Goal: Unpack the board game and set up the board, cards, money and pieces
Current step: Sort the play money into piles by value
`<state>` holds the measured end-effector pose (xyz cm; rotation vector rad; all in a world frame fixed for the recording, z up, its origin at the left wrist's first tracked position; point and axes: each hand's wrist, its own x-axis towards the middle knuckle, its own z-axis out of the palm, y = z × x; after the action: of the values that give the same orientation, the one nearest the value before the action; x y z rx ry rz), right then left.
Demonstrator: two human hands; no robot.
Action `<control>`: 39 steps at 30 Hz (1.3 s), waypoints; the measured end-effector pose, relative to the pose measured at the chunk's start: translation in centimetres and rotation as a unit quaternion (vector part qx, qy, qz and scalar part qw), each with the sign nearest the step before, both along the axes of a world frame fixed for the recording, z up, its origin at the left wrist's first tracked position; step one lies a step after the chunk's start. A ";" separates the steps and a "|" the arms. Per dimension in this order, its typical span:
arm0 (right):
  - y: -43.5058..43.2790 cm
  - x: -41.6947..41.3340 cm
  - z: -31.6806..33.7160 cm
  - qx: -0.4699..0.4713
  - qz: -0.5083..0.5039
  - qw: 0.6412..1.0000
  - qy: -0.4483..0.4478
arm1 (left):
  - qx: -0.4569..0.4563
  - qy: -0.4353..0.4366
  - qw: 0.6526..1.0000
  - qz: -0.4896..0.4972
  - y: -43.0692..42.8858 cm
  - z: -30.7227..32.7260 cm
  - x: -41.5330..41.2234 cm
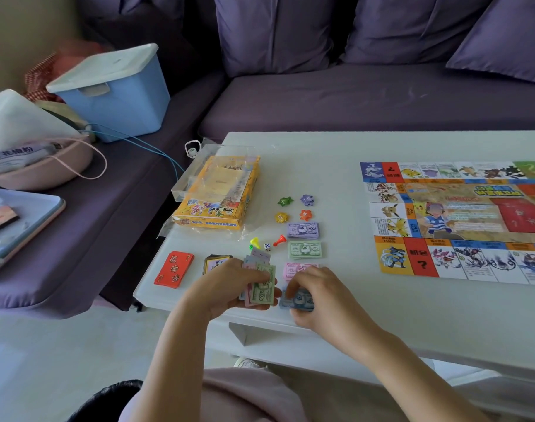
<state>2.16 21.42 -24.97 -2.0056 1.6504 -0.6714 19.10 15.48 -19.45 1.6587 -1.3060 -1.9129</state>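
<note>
While sorting the money by colour, worked at the near edge of the white table (351,147). Noted the red card deck (174,269) lying flat at far left, a second card deck (213,263) just beside it, and the yellow game box (217,193) in clear wrap behind both. Gripped a fanned sheaf of mixed notes (261,289) in the left hand (226,284), fingers curled round it, a green 2000 on top. Saw 3 pawns (280,240) and a die (267,247) just behind that sheaf, with 4 star tokens (305,214) further back. Had 3 sorted piles in a column to the right: purple notes (303,230), green notes (305,250), pink notes (292,271). Pinched blue notes (296,301) with the right hand (321,296), fingertips bent onto them at the table, just in front of the pink notes. Left the board (454,220) unfolded and flat at far right, well apart from the piles. Best done, by my reckoning, by squaring the blue notes into a 4th pile in line with the column, peeling only 1 note at a time off the sheaf, checking colour first, and steering clear of the pawns.
</note>
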 end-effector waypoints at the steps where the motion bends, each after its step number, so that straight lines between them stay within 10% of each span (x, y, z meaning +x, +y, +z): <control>1: 0.0 0.1 0.0 0.004 -0.001 1.000 -0.008 | 0.001 0.001 1.000 0.001 0.0 0.0 0.0; 29: 0.3 -5.0 0.7 0.052 -0.087 0.988 -0.118 | -0.023 0.000 0.999 0.025 -0.4 -0.4 0.4; 39: -5.9 -5.3 3.3 -0.010 -0.021 0.999 0.026 | -0.078 0.087 0.978 0.175 -1.7 -1.1 -0.7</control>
<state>-3.10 15.51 -21.63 -2.0243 1.7262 -0.6575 18.40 13.74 -20.52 1.4887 -0.9918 -1.6597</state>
